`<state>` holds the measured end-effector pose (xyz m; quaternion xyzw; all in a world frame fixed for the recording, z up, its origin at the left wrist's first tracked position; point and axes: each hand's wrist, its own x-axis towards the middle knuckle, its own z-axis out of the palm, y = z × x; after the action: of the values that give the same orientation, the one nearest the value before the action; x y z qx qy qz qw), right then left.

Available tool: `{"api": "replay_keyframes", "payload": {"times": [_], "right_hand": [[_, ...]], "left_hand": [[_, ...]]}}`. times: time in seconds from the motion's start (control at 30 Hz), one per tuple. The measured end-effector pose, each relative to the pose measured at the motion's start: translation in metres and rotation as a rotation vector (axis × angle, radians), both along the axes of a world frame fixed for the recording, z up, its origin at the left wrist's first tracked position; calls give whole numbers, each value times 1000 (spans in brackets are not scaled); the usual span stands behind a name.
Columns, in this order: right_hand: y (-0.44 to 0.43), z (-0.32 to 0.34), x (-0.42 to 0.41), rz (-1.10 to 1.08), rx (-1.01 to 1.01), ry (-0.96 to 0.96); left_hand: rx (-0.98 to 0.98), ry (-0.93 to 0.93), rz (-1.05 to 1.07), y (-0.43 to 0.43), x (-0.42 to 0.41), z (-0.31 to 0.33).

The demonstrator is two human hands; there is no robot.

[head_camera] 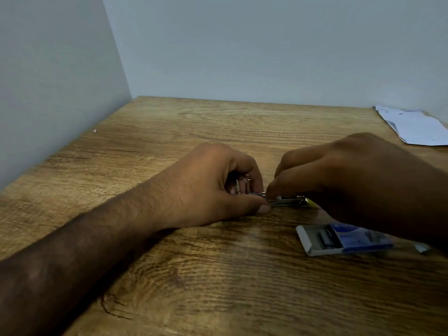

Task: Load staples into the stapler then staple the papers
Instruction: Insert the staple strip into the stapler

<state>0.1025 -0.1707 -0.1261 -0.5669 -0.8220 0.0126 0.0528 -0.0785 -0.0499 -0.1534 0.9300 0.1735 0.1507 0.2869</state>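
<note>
A small metal stapler with a yellow tip lies low on the wooden table, opened up between my hands. My left hand grips its rear end, thumb along the table and fingers curled over the raised metal part. My right hand reaches from the right and pinches down at the stapler's open channel; whether it holds staples is hidden by the fingertips. A blue and white staple box lies open just in front of my right hand. White papers lie at the far right of the table.
Grey walls close off the table on the left and at the back, meeting in a corner. A tiny white speck lies by the left wall.
</note>
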Motion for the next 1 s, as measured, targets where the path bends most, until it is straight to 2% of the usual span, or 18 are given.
{"api": "replay_keyframes", "payload": {"times": [0.17, 0.23, 0.27, 0.33, 0.4, 0.43, 0.47, 0.53, 0.7, 0.87, 1.0], "right_hand": [[-3, 5, -3, -12, -49, 0], [2, -2, -4, -128, -46, 15], [0, -8, -6, -216, -65, 95], [-14, -27, -1, -105, -174, 120], [-7, -22, 0, -50, -40, 95], [-1, -10, -2, -138, 49, 229], [-5, -4, -1, -165, 98, 283], [-17, 3, 2, -169, 80, 282], [-11, -4, 10, -165, 115, 471], [-14, -2, 3, -155, 193, 589], [-13, -4, 1, -151, 227, 654]], "left_hand": [[4, 3, -3, 0, 0, 0], [-1, 6, -1, -1, 0, 1], [-3, 9, 1, -1, 0, 1], [-1, 11, 4, -1, -1, 1], [9, 9, 5, -1, -1, 0], [15, 8, 7, -1, -2, 0], [20, 8, 8, -1, -1, 0], [36, 3, 8, -1, -1, -1], [72, -89, 34, -1, -2, -2], [-32, -260, 38, -3, -2, 1], [-103, -305, 30, -7, -3, 3]]}}
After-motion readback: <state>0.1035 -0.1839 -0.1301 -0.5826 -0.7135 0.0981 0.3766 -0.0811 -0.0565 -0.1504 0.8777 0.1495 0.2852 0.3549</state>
